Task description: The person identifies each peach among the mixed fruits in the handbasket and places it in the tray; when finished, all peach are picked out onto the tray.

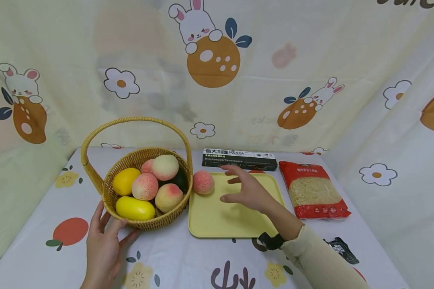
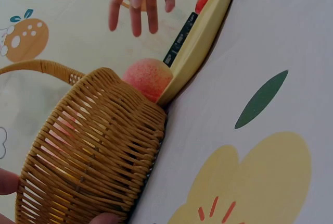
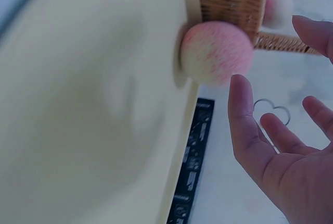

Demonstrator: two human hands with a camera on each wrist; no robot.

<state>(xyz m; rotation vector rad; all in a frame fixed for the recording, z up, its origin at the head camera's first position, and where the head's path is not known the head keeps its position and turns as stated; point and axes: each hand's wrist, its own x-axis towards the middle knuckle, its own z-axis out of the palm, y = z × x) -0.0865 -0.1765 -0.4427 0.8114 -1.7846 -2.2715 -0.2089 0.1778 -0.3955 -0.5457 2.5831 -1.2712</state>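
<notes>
A wicker basket [image 1: 150, 222] with a tall arched handle stands at the left, holding several peaches [image 1: 145, 186], a yellow lemon-like fruit [image 1: 126, 181], a long yellow fruit [image 1: 135, 208] and a dark green one partly hidden. My left hand [image 1: 104, 245] rests its spread fingers and thumb against the basket's near left side. One pink peach [image 1: 203, 182] lies on the left end of a yellow tray [image 1: 235, 224], beside the basket. Above the tray, my right hand [image 1: 247, 188] is held with fingers apart and nothing in them, pointing toward that peach.
Behind the tray lies a black pasta box [image 1: 239, 159]. A red bag of pasta [image 1: 314, 190] is to the tray's right, and a small black sachet [image 1: 342, 249] lies nearer, by the right sleeve. A printed curtain [image 1: 217, 104] hangs at the table's back.
</notes>
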